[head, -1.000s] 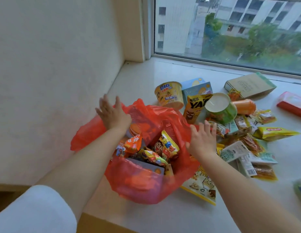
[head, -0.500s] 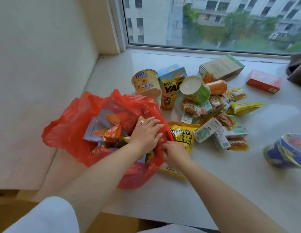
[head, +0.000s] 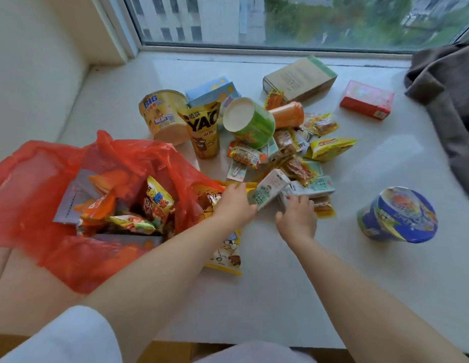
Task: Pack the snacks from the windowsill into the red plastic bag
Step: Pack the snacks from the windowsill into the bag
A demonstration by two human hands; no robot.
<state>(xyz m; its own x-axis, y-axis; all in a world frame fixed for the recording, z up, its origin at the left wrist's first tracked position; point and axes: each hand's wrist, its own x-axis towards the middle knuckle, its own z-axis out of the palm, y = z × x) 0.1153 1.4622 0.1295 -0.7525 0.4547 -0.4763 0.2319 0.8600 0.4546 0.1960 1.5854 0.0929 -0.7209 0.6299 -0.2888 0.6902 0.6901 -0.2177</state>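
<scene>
The pale windowsill point(head: 293, 297) carries a red plastic bag point(head: 39, 179), scattered snacks point(head: 293, 153) and grey cloth point(head: 448, 100).

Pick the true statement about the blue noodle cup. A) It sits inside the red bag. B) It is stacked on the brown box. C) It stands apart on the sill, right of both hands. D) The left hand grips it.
C: the blue noodle cup stands alone on the windowsill, right of the right hand and the left hand.

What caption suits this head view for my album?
Both hands reach for small white cartons beside the half-filled red plastic bag on a snack-strewn windowsill.
</scene>
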